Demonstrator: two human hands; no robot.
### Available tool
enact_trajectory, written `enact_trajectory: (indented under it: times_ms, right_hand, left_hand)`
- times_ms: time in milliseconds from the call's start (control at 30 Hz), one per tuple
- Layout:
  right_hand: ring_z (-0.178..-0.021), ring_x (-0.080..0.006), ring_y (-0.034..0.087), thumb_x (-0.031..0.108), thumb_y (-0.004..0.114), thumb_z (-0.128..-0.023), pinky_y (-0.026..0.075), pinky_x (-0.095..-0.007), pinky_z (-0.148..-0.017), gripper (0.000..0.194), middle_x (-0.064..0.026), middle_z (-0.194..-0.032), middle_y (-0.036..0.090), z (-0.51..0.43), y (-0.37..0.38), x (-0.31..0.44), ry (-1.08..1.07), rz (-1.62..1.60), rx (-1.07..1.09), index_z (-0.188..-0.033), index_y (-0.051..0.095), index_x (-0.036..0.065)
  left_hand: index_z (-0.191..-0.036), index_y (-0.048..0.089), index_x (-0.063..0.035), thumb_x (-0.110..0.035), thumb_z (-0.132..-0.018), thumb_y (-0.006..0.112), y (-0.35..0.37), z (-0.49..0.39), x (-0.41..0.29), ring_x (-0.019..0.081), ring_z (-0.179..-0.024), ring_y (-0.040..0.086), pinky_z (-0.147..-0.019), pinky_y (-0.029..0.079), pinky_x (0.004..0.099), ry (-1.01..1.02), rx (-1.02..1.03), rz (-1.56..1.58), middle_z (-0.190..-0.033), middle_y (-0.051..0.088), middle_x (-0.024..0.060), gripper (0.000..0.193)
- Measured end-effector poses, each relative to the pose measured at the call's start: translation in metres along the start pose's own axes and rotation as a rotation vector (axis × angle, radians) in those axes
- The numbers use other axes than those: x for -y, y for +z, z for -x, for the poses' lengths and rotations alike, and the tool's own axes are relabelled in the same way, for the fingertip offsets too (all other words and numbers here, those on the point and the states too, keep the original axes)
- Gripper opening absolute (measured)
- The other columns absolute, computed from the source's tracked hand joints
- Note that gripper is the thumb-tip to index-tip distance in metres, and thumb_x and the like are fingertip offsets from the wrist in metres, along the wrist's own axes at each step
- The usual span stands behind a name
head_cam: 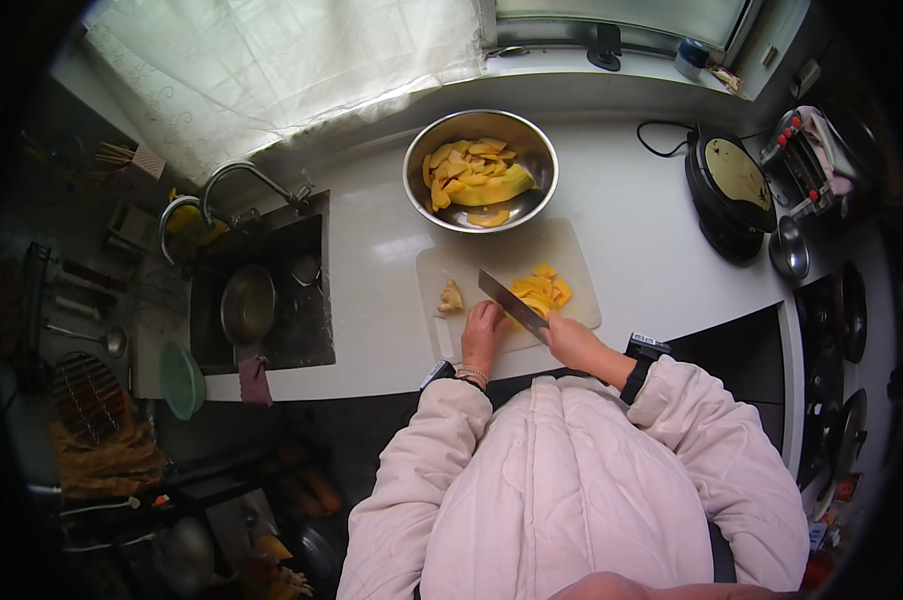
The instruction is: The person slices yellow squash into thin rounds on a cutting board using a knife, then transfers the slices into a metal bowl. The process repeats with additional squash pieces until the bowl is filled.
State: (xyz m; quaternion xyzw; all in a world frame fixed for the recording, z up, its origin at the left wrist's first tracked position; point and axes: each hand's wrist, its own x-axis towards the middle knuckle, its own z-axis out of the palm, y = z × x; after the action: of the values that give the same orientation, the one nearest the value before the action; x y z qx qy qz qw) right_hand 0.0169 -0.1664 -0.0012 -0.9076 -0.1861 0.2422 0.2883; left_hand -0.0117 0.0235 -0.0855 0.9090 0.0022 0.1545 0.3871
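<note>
My right hand (573,343) grips the handle of a kitchen cleaver (513,304), its blade slanting up and left across the cutting board (582,292). Beside the blade curl the fingers of my left hand (483,330), pressed on a yellow squash piece that they mostly hide. Cut yellow-orange squash slices (537,291) lie heaped on the blade's right side. A knob of ginger (450,297) rests on the board, left of my left hand. Just beyond the board, a steel bowl (480,228) holds many squash slices and one long, larger piece (492,189).
At the left is a sink (312,300) with a curved faucet (230,169) and a metal pan (249,304) inside. A green bowl (181,379) sits by its near-left corner. To the right stand a black electric griddle (733,184), a small steel bowl (789,247) and a stove (819,375).
</note>
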Motion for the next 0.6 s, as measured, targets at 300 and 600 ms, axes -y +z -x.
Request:
enact_trajectory:
  times_ms: [300,600]
  right_hand:
    - [-0.080,-0.0476,0.059,0.022,0.051,-0.093,0.046,-0.0531,-0.071,0.027,-0.0296,-0.082,0.062,-0.032,0.040,-0.001,0.003,-0.033,-0.110,-0.099,0.048,-0.004]
    - [-0.080,-0.0485,0.058,0.023,0.050,-0.094,0.044,-0.0537,-0.071,0.028,-0.0317,-0.083,0.061,-0.008,0.001,-0.003,-0.011,0.007,-0.018,-0.098,0.046,-0.004]
  left_hand:
    - [-0.092,0.059,-0.0062,-0.013,-0.075,0.071,0.001,0.001,0.007,0.0316,-0.097,0.055,-0.080,0.048,0.0388,-0.005,-0.012,0.022,-0.099,0.058,0.0099,0.022]
    - [-0.095,0.059,-0.0058,-0.012,-0.075,0.070,-0.003,0.002,0.003,0.0304,-0.099,0.055,-0.082,0.047,0.0380,0.000,-0.027,0.024,-0.102,0.059,0.0089,0.024]
